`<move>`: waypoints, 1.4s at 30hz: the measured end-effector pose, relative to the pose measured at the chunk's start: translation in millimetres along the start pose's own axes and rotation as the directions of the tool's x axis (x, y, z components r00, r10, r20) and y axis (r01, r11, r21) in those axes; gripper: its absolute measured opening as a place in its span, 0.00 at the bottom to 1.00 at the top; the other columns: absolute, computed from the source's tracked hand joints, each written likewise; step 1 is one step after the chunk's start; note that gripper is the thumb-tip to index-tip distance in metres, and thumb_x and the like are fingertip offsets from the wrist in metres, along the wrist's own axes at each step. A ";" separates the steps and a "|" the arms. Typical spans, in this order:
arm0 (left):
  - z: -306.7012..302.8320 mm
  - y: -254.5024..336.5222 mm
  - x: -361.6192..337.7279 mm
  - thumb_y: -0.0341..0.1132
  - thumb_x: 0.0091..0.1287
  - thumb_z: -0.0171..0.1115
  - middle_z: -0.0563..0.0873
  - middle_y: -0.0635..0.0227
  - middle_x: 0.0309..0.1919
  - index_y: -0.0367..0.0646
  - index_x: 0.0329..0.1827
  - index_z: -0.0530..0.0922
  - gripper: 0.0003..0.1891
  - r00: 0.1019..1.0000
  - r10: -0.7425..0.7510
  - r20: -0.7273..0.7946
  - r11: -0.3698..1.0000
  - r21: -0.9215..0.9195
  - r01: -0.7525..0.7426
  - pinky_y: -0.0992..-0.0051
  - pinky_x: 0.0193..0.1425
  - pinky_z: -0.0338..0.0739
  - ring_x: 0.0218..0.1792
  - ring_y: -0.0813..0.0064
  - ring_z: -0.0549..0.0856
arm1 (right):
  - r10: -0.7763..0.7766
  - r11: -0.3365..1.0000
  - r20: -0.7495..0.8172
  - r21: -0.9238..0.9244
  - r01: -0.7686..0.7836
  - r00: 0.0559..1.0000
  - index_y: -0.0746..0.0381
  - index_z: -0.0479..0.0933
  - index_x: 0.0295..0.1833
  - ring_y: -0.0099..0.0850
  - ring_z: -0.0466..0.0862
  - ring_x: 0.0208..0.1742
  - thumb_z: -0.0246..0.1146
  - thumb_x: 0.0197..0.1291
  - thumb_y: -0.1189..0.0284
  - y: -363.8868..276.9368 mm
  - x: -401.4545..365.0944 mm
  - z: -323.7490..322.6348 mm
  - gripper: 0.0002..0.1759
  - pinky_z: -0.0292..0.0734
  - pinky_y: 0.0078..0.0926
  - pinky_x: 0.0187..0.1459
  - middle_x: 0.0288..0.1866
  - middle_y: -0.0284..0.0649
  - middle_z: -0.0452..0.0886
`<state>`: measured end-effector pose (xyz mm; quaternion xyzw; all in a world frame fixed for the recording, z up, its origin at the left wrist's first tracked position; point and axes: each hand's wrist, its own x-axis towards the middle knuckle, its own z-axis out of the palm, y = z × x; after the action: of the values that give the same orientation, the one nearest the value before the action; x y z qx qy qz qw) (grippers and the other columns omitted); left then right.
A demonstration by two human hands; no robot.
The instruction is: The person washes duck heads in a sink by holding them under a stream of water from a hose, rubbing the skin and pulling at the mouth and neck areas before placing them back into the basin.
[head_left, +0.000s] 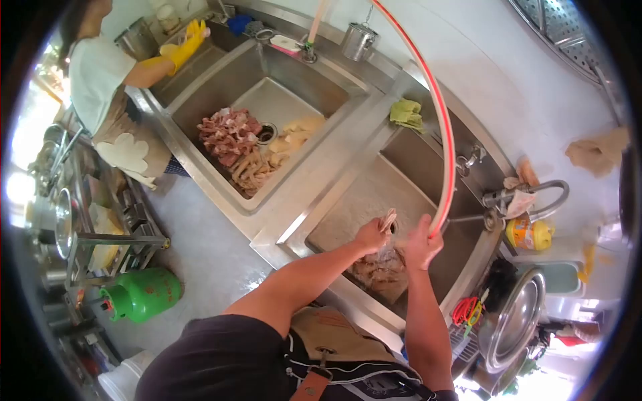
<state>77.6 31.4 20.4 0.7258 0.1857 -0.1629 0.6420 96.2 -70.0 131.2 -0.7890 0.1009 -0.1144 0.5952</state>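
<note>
My right hand (422, 248) grips the end of a clear hose with a red stripe (446, 144), which arches down from above. To its left, my left hand (370, 238) is closed on a pale pink piece of meat (388, 219) that sticks up past the fingers. Both hands are over the right steel sink (364, 194). Below them, a heap of pale brownish meat (380, 273) lies at the sink's near end, partly hidden by my hands. The hose's mouth is hidden by my right hand.
The left sink (281, 100) holds red meat chunks (227, 134) and pale yellowish pieces (257, 170). A person in yellow gloves (187, 47) works at the far left. A green cloth (406, 114) lies on the ledge. A green gas cylinder (144, 294) stands on the floor.
</note>
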 end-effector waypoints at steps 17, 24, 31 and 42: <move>-437.5 -171.3 103.2 0.37 0.57 0.62 0.85 0.48 0.43 0.37 0.47 0.80 0.17 0.930 -0.062 -0.362 0.403 0.843 0.355 0.60 0.52 0.78 0.46 0.52 0.84 | 0.705 0.688 0.429 -0.220 -0.691 0.565 0.64 0.77 0.47 0.24 0.79 0.29 0.63 0.64 0.66 140.2 70.6 34.9 0.13 0.73 0.22 0.28 0.30 0.34 0.77; -349.1 -10.7 64.0 0.37 0.66 0.59 0.86 0.63 0.26 0.39 0.37 0.83 0.10 0.868 0.238 -0.437 0.833 0.551 0.049 0.70 0.35 0.77 0.28 0.66 0.84 | 0.679 0.734 0.297 -0.310 -0.604 0.672 0.63 0.73 0.37 0.22 0.73 0.25 0.62 0.65 0.58 135.0 101.5 18.7 0.17 0.68 0.28 0.25 0.27 0.32 0.74; -18.0 -8.6 53.5 0.49 0.59 0.65 0.85 0.53 0.30 0.39 0.41 0.84 0.20 0.934 -0.069 0.351 0.814 0.561 -0.151 0.62 0.42 0.79 0.34 0.59 0.85 | 0.660 0.738 0.413 -0.515 -0.437 0.628 0.66 0.79 0.37 0.27 0.77 0.26 0.63 0.63 0.56 90.8 77.6 -2.4 0.21 0.73 0.29 0.27 0.25 0.37 0.78; 53.6 -201.6 60.8 0.52 0.62 0.58 0.83 0.53 0.50 0.44 0.56 0.78 0.25 0.961 -0.103 0.257 0.560 0.813 -0.157 0.57 0.53 0.77 0.51 0.52 0.82 | 0.446 0.891 0.583 -0.358 -0.277 0.679 0.66 0.79 0.39 0.38 0.79 0.32 0.64 0.61 0.64 68.0 -22.1 -2.4 0.14 0.74 0.33 0.38 0.30 0.51 0.79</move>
<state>34.5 3.4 -190.7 0.9143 -0.0147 -0.3199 0.2480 72.8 -84.1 65.1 -0.8084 0.0557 0.3009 0.5028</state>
